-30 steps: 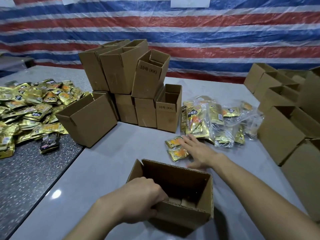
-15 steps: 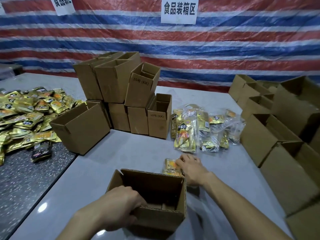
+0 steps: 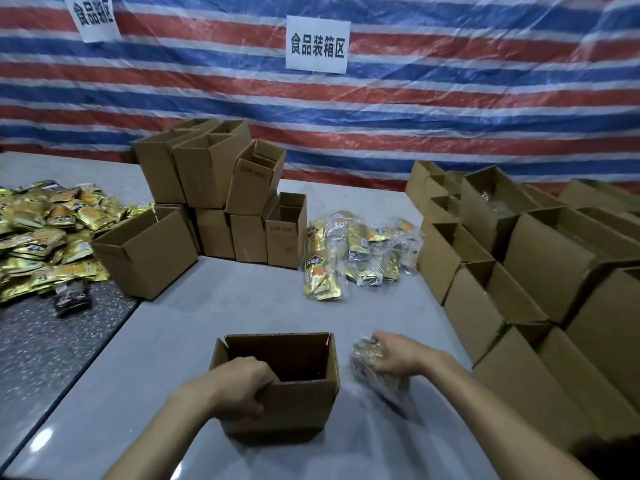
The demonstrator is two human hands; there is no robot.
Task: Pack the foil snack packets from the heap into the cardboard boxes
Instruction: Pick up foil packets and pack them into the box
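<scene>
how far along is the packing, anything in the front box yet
Done: little that shows; one box at the right seems to hold something, blurred. In hand: the left hand grips the front box by its near wall, nothing visible inside; the right hand holds a few packets beside it. Left: the big heap at the left and the stack of open boxes.

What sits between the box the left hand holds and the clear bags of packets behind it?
Bare grey table only, between box and bags, head view.
</scene>
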